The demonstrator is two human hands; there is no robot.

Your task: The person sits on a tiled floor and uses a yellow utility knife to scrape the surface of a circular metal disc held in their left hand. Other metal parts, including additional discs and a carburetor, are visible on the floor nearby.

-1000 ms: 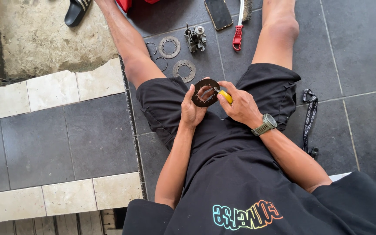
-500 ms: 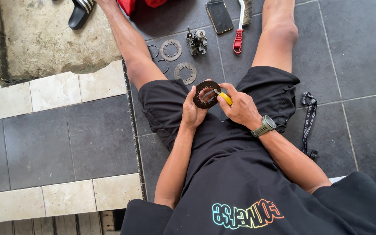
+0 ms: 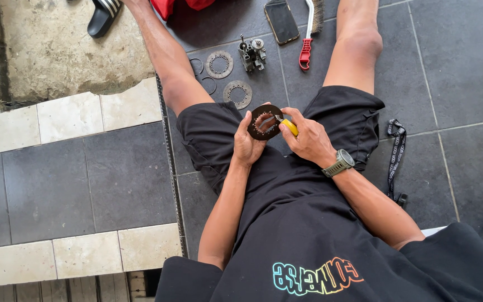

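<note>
Hands meet above the lap of a seated person in black shorts: the left hand (image 3: 247,144) grips a dark toothed clutch plate (image 3: 264,121) by its lower edge, holding it upright over the thighs; the right hand (image 3: 308,137), with a wristwatch (image 3: 342,162) on its wrist, is closed on a yellow-handled tool (image 3: 286,125) whose tip lies inside the plate's central opening. Two more toothed plates (image 3: 219,64) (image 3: 237,94) and thin rings (image 3: 197,66) lie flat on the dark floor tiles (image 3: 459,67) between the legs. Just beyond them stand a small metal engine part (image 3: 252,53), a phone (image 3: 281,21) and a red-handled wire brush (image 3: 307,39). A black strap (image 3: 395,156) lies beside the right thigh
</note>
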